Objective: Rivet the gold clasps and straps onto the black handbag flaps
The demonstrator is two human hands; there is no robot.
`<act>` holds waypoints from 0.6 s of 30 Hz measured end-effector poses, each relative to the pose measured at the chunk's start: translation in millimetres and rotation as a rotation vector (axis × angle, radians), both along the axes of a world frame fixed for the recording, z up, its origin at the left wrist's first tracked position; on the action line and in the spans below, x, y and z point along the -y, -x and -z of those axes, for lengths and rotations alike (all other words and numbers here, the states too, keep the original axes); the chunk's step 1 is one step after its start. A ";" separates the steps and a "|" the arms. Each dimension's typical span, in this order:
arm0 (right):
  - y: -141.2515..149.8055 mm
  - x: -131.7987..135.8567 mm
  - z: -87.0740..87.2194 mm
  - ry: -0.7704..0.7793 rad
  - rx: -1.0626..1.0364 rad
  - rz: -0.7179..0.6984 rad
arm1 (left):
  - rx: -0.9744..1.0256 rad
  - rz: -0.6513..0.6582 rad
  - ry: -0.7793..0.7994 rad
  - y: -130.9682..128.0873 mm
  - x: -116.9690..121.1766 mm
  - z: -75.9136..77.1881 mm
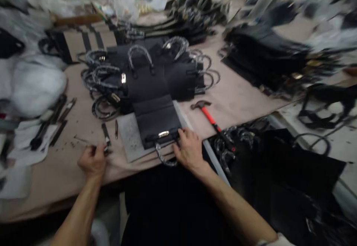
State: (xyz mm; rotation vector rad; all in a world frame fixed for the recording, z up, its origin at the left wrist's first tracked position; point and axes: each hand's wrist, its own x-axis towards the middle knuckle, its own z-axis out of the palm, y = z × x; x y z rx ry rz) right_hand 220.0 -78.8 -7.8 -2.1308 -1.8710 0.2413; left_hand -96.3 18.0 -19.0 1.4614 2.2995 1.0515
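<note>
My left hand (pixel 92 161) is closed in a pinch just above the table's front edge. What it pinches is too small and blurred to make out. A thin pointed tool (pixel 80 139) and a short dark tool (pixel 106 134) are right beside its fingers. At the front of the table, my right hand (pixel 191 147) grips the near right corner of a black handbag (pixel 157 119). The bag lies flat with its gold metal plate (pixel 163 133) facing up. One plastic-wrapped handle (pixel 166 158) hangs toward me. Under the bag is a pale slab (pixel 129 138).
A claw hammer (pixel 208 115) with a red and black handle lies to the right. Behind, black handbags (pixel 178 78) are piled, and more black pieces (pixel 262 52) are stacked at right. Below the table's right edge, a bin holds black bags (pixel 315 164). Tools (pixel 58 127) lie left.
</note>
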 end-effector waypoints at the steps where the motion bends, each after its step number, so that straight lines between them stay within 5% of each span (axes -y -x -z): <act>1: -2.2 -1.9 3.2 -0.009 0.010 -0.017 | 0.050 -0.027 0.028 14.2 14.1 10.2; 7: -14.2 -6.2 8.8 -0.123 0.024 -0.044 | 0.215 0.020 -0.042 27.0 15.9 35.5; 13: -19.2 -21.2 9.6 -0.148 -0.002 -0.078 | 0.243 0.026 -0.043 27.0 19.4 35.1; 18: -27.0 -34.8 0.7 -0.118 -0.036 -0.174 | 0.195 0.035 0.221 36.8 3.8 17.1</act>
